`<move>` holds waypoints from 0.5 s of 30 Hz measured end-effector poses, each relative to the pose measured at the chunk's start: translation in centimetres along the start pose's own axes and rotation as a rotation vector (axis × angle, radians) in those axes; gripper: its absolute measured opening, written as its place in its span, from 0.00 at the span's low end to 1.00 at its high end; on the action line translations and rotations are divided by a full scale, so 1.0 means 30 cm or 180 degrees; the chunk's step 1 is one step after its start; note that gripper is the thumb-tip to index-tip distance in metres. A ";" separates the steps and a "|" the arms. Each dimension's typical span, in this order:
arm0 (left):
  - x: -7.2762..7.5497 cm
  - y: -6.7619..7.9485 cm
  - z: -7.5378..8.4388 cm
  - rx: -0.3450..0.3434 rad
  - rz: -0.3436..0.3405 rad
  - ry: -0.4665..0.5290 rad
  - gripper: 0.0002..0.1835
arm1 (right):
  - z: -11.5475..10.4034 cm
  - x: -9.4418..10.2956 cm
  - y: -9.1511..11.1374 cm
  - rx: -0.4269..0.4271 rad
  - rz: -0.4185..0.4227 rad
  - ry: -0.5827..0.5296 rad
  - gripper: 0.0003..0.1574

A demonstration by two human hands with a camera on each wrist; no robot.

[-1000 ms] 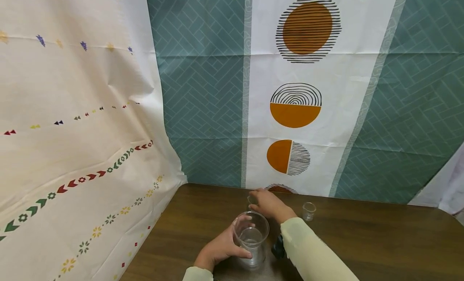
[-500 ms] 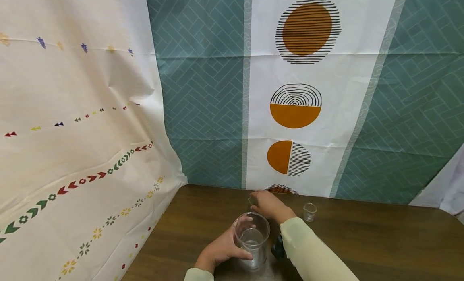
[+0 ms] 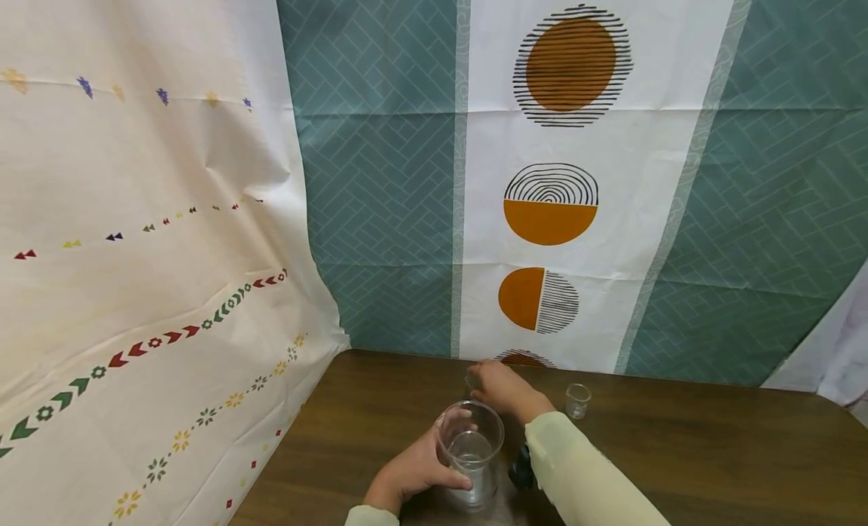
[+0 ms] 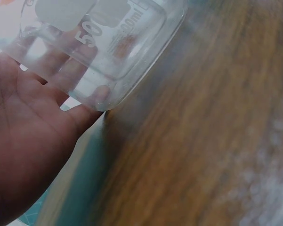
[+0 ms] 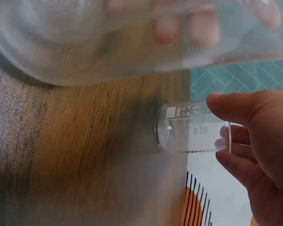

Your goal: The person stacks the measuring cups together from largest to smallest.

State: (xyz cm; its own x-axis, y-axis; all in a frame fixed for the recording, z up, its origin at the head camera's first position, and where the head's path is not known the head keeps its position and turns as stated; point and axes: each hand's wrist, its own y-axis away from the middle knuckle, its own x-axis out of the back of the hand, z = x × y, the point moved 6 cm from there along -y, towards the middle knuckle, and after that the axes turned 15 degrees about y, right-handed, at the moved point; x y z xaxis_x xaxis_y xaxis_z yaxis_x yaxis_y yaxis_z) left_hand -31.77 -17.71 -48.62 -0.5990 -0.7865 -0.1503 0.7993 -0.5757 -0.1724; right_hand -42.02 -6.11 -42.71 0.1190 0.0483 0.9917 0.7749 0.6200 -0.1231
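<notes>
Left wrist view dim, tabletop blurred

The large beaker is sitting in the grasp of the left hand; beyond it, a small beaker is sitting in the right hand; another beaker is standing on the worktop, right of that hand; a side cloth is hanging left of the left hand, a back cloth beyond both.

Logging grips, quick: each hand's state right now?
Left hand: holding a large clear cylindrical glass beaker.
Right hand: pinching a small clear cylindrical glass beaker.
</notes>
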 end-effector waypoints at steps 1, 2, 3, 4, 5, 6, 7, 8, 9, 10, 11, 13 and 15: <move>0.000 0.000 -0.001 0.0012 0.0007 -0.0005 0.48 | 0.000 0.001 0.002 0.0005 0.0012 0.0001 0.26; 0.000 0.001 0.000 0.0016 0.0006 -0.0009 0.48 | 0.000 0.000 0.004 0.0005 0.0010 0.0002 0.26; -0.001 0.001 0.001 0.0021 0.0003 -0.0006 0.49 | 0.000 0.002 0.005 0.0006 0.0013 -0.0004 0.26; -0.002 0.001 0.002 0.0024 0.0004 -0.0008 0.49 | 0.000 0.004 0.007 0.0003 0.0011 -0.0004 0.26; -0.002 0.002 0.004 0.0030 0.0008 -0.0010 0.49 | -0.001 0.006 0.009 0.0006 0.0014 -0.0002 0.26; -0.002 0.002 0.005 0.0056 0.0022 -0.0001 0.49 | -0.001 0.009 0.011 0.0006 0.0016 -0.0001 0.26; -0.003 0.002 0.006 0.0061 0.0026 -0.0001 0.49 | -0.002 0.011 0.013 0.0008 0.0019 0.0004 0.26; -0.004 0.002 0.007 0.0059 0.0026 -0.0001 0.49 | -0.002 0.015 0.015 0.0017 0.0027 0.0015 0.26; -0.005 0.001 0.008 0.0058 0.0029 0.0001 0.49 | -0.002 0.018 0.017 0.0021 0.0034 0.0025 0.26; -0.004 0.001 0.008 0.0060 0.0033 0.0001 0.49 | -0.002 0.021 0.019 0.0026 0.0039 0.0042 0.26; -0.004 0.001 0.006 0.0065 0.0037 0.0007 0.49 | -0.002 0.023 0.020 0.0028 0.0048 0.0049 0.26; -0.003 0.000 0.003 0.0072 0.0042 0.0026 0.49 | -0.002 0.030 0.023 0.0032 0.0072 0.0053 0.26; -0.001 0.001 -0.001 0.0077 0.0049 0.0033 0.48 | -0.001 0.035 0.026 0.0022 0.0068 0.0048 0.27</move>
State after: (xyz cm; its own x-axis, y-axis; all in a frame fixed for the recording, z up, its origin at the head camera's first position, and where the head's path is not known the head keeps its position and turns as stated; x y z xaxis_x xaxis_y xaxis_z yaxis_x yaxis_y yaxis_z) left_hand -31.73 -17.68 -48.66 -0.5871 -0.7929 -0.1630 0.8092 -0.5690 -0.1465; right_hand -41.27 -5.62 -41.76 0.1449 0.0497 0.9882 0.7678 0.6243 -0.1440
